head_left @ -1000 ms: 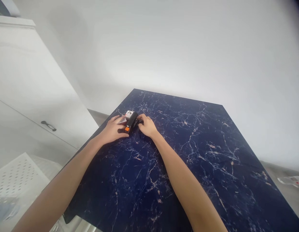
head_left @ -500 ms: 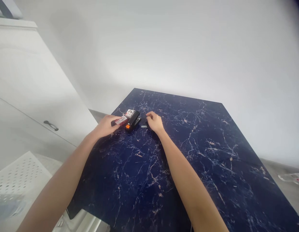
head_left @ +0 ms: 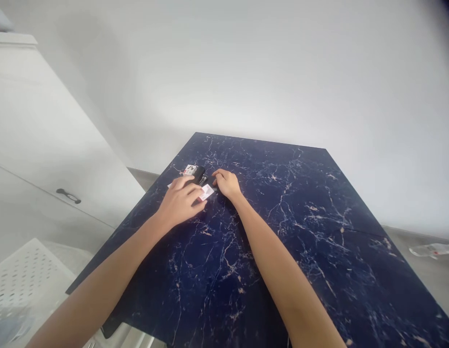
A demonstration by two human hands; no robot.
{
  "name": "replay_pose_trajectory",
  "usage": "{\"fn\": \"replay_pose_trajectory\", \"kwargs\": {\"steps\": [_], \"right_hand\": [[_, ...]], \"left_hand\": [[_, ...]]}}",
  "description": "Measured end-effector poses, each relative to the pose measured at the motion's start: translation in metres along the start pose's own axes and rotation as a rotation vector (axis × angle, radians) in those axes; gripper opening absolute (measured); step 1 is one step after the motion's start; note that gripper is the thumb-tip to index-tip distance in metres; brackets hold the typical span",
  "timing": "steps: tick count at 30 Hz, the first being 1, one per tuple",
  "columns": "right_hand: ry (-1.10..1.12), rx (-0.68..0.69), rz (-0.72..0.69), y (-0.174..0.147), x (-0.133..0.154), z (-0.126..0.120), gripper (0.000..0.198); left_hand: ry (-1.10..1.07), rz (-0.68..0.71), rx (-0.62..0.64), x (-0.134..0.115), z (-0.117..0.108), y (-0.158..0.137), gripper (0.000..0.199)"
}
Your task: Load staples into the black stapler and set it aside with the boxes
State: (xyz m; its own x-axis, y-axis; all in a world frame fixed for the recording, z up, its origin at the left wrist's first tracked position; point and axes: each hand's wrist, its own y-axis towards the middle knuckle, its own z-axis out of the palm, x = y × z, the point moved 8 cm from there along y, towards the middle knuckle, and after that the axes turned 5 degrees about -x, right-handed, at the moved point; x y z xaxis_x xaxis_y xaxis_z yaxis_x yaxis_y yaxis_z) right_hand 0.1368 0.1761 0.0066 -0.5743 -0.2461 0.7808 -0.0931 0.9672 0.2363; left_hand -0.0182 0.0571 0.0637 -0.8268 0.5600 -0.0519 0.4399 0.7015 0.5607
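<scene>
A small red and white box (head_left: 207,192) is gripped in my left hand (head_left: 179,200), its printed white face turned up. Behind those fingers lies a black stapler (head_left: 200,174), partly covered by the hand. A second small white box (head_left: 191,169) sits against the stapler's far left side. My right hand (head_left: 227,184) rests on the table just right of the held box, fingers loosely bent and apart, with nothing visible in them. Between the two hands a small grey strip (head_left: 215,191), which looks like staples, is mostly hidden. A thin white edge shows left of my left hand.
Both forearms lie over a dark blue marble-patterned table (head_left: 282,232). A white wall (head_left: 264,72) rises behind it. On the left stand a white cabinet (head_left: 57,145) and a white perforated piece (head_left: 24,270). A clear plastic item (head_left: 432,250) lies on the right beyond the table.
My left hand has moved right with the red and white box, across the front of the stapler to beside the grey strip. My right hand has barely moved. The view has shifted slightly.
</scene>
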Motion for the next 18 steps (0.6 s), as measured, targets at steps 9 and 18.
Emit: {"fn": "replay_pose_trajectory", "kwargs": {"steps": [9, 18], "right_hand": [[-0.134, -0.066, 0.071, 0.000, 0.003, -0.002, 0.024], [0.076, 0.103, 0.190, 0.002, -0.001, 0.011, 0.016]], "left_hand": [[0.122, -0.008, 0.094, 0.014, 0.028, -0.002, 0.022], [0.071, -0.180, 0.047, 0.045, 0.031, -0.006, 0.036]]}}
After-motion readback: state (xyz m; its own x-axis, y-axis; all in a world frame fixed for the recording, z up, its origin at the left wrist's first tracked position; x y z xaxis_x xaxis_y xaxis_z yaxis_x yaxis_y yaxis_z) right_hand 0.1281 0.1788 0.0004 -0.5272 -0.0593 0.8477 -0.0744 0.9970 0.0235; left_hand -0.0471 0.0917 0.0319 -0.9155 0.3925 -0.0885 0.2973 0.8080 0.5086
